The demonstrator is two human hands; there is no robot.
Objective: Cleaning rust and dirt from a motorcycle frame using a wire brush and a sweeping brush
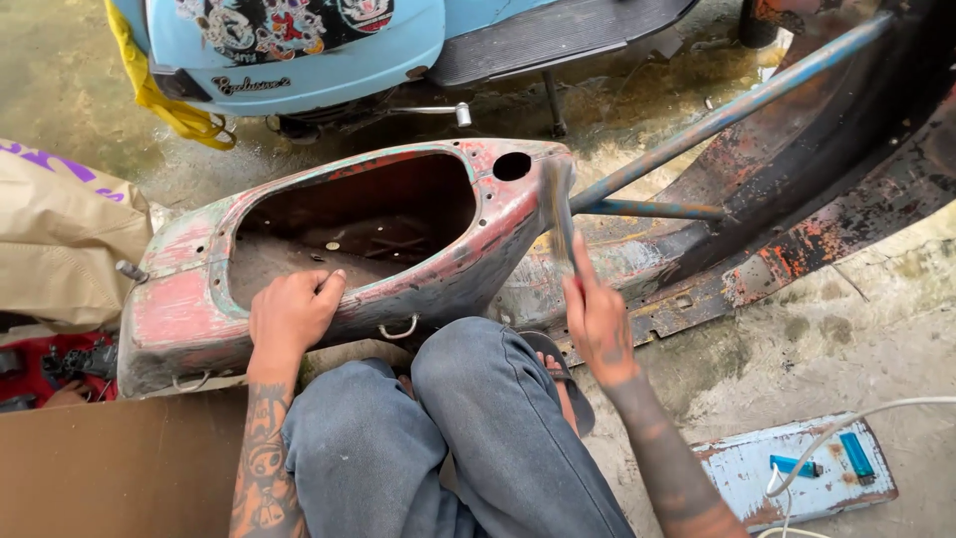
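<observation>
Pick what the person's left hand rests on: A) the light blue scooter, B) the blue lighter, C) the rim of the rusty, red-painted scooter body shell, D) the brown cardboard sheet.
C: the left hand grips the edge of the opening in the rusty, red-painted scooter body shell, while the right hand holds a blurred hammer.

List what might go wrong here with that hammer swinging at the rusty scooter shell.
1. The left hand grips the rim of the old scooter body shell, close to where the hammer in the right hand strikes; a glancing blow might reach the fingers.
2. Both hands are bare against flaking, rusted metal edges, so cuts seem possible.
3. The sandalled foot sits just below the swing, and the shell rests unclamped, so it may shift.
</observation>
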